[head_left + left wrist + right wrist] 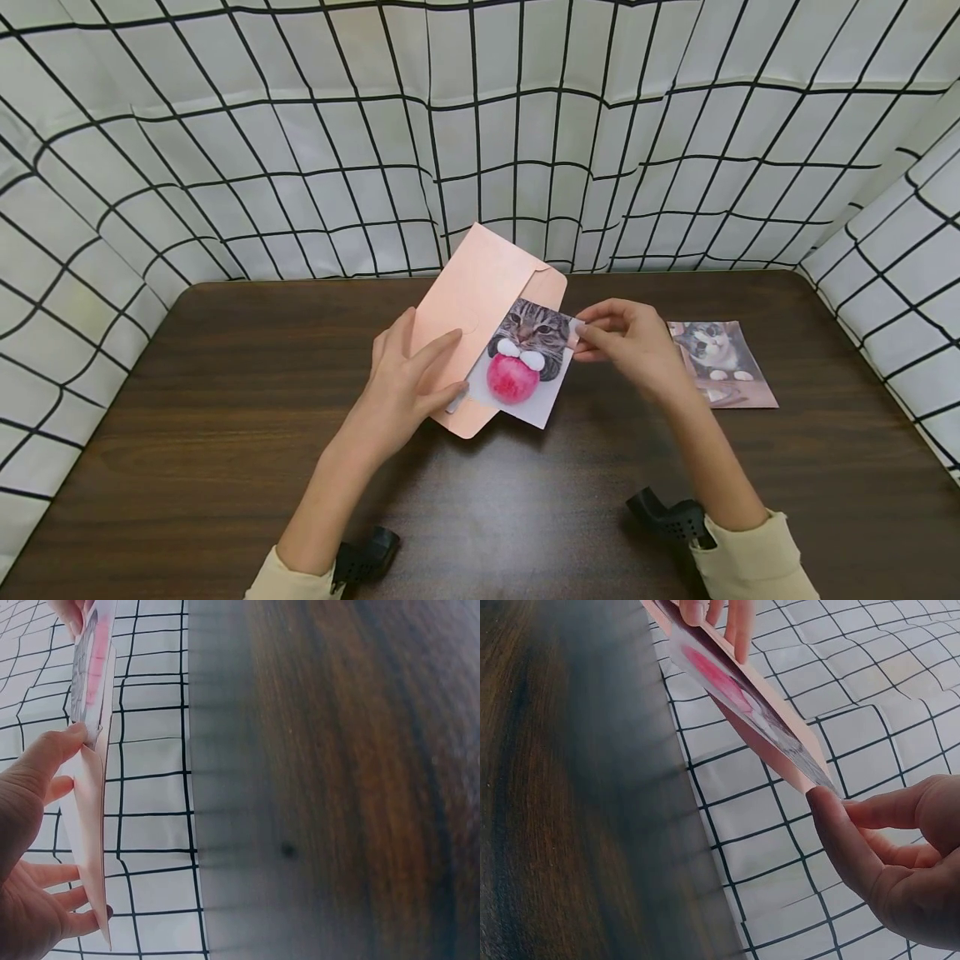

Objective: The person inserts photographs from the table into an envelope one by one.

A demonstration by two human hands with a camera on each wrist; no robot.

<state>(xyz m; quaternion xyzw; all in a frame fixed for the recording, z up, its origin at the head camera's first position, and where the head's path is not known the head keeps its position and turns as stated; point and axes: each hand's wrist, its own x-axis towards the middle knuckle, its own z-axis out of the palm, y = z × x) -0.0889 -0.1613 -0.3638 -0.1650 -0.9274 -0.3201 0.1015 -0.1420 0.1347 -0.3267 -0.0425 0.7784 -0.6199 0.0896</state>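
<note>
My left grip (399,379) is holding the pink envelope (480,279), seemingly steadying it; my right grip (637,343) is pinching the tabby-cat photo (542,335).

Head view: above worktop (247,383) from 6 o'clock side, facing 12 o'clock and down; widest, takes in left hand (401,375), right hand (633,340), grid backdrop (497,133). Left wrist view: close, turned sideways, worktop toward 3 o'clock. Right wrist view: close, tilted, worktop toward 9 o'clock. All 3 views share hands, envelope (467,300), photo card (538,336), grid backdrop.
</note>
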